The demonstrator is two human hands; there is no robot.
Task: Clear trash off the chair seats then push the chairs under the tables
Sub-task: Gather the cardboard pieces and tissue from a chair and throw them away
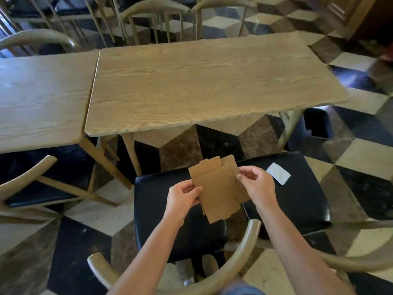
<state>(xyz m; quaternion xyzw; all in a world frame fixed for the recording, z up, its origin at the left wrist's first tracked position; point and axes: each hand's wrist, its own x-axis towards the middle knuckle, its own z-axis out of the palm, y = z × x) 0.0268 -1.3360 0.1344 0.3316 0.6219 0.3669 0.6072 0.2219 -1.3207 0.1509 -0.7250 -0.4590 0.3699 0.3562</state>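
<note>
Flattened brown cardboard pieces point(219, 188) hang above the gap between two black-seated chairs. My left hand point(182, 196) pinches their left edge and my right hand point(256, 184) pinches their right edge. The left chair's black seat point(157, 209) lies directly below me, its curved wooden backrest point(240, 258) nearest me. On the right chair's black seat point(302, 201) lies a white paper scrap point(278, 173), just right of my right hand. Both chairs stand pulled out from the wooden table point(202, 81).
A second wooden table point(40, 99) adjoins on the left, with another black-seated chair point(32, 184) in front of it. More chairs point(153, 20) stand behind the tables. A dark bin point(316, 124) sits on the checkered floor by the table's right leg.
</note>
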